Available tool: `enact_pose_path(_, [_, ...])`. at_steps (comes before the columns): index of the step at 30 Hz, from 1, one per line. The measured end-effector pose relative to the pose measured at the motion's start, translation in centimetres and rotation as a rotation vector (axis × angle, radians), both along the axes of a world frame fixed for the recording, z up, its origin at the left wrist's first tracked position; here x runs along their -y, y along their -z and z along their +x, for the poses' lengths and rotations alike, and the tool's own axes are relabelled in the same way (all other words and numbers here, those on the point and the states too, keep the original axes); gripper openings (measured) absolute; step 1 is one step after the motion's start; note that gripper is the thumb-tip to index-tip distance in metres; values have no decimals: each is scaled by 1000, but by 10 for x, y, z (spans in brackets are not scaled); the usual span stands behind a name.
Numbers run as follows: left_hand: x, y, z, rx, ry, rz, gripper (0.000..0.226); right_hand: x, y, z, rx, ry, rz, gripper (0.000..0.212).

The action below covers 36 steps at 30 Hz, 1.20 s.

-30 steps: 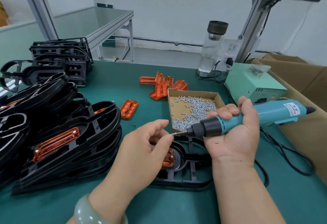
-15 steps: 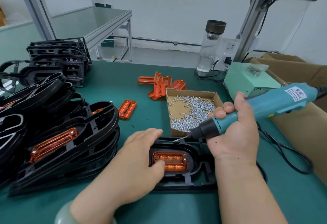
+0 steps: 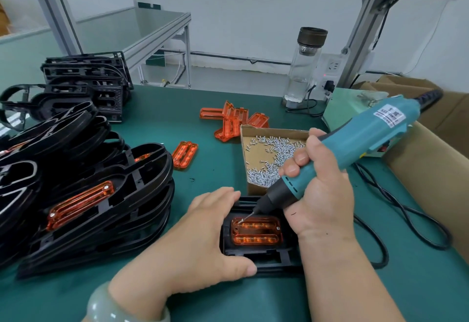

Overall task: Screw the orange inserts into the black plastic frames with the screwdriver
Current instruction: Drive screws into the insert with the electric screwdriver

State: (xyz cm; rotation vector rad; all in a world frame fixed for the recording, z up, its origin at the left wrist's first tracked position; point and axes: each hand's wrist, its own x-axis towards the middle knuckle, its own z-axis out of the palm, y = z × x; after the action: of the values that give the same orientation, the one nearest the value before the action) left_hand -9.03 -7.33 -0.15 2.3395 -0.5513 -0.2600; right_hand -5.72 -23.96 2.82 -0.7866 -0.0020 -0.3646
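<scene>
Right hand tight round screwdriver, tip apparently on orange insert; left hand clamped on black frame.

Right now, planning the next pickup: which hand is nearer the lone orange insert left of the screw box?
Left. Left hand: just in front of the insert. Right hand: farther right, at the screw box.

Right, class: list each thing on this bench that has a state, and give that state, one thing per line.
Left hand: grips the black frame, which lies flat on the table.
Right hand: grips the screwdriver.
Screwdriver: tilted, bit tip at the orange insert's far left corner.
Orange insert: seated in the frame.
Screw box: open, partly filled.
Bottle: upright, capped.
Spare inserts: loose, heaped.
</scene>
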Motion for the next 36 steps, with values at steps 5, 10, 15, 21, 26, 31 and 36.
enact_pose_path(5, [-1,0,2,-6,-7,22,109,-4,0,-2,16,16,-100,16])
enact_pose_path(10, [-1,1,1,-2,-5,27,109,-10,-1,-4,34,33,-177,15])
enact_pose_path(15, [-1,2,1,-5,-1,25,108,-12,-2,-6,64,25,-210,15])
enact_pose_path(21, [0,2,2,12,0,15,106,-15,-4,-10,180,-60,-300,15])
enact_pose_path(26, [4,-3,1,42,16,-4,99,-18,-8,-8,335,-307,-391,19])
enact_pose_path(31, [3,-6,0,54,45,-33,74,-28,-15,-1,341,-505,-483,22])
enact_pose_path(36, [4,-6,1,65,34,-42,72,-33,-15,-2,334,-584,-524,26])
